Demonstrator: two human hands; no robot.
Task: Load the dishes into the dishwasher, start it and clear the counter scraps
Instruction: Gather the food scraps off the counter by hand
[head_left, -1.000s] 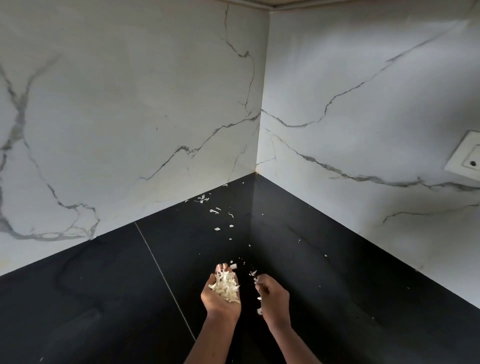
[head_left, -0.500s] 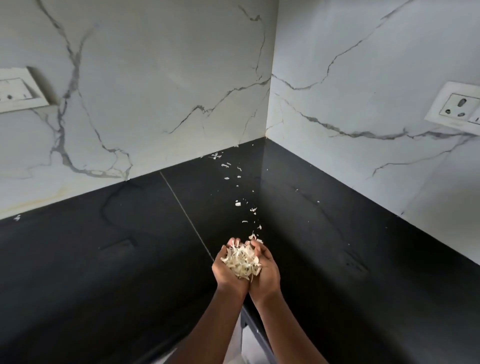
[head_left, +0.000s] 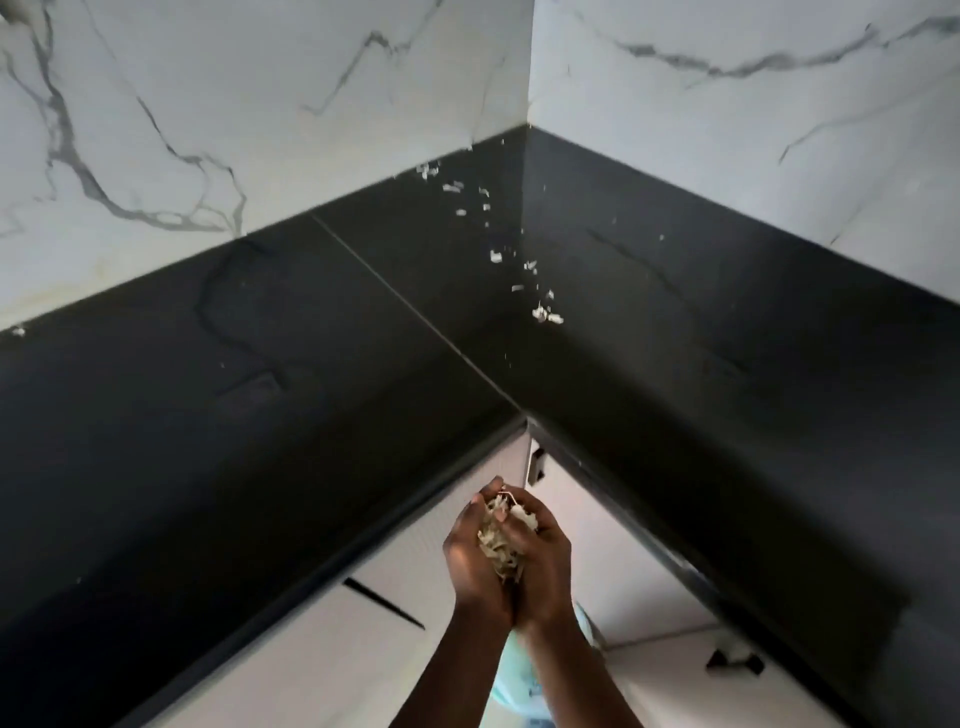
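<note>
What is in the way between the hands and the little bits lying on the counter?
Nothing visible lies on the counter before the loose bits. But the left hand and right hand are cupped round a pile of scraps.

countertop (head_left: 260, 415): black stone, smooth, low sheen, faint veining | wall (head_left: 260, 104): white marble-look slab, grey veins, smooth, satin | cabinet fronts (head_left: 322, 649): pale, flat, matt | handle (head_left: 735, 662): dark, material unclear | scraps (head_left: 498, 551): pale cream shreds, thin, dry-looking, fibrous

The left hand (head_left: 475, 561) and right hand (head_left: 543, 558) hide most scraps (head_left: 498, 545); pale-blue blur (head_left: 514, 675) below, perhaps clothing.
</note>
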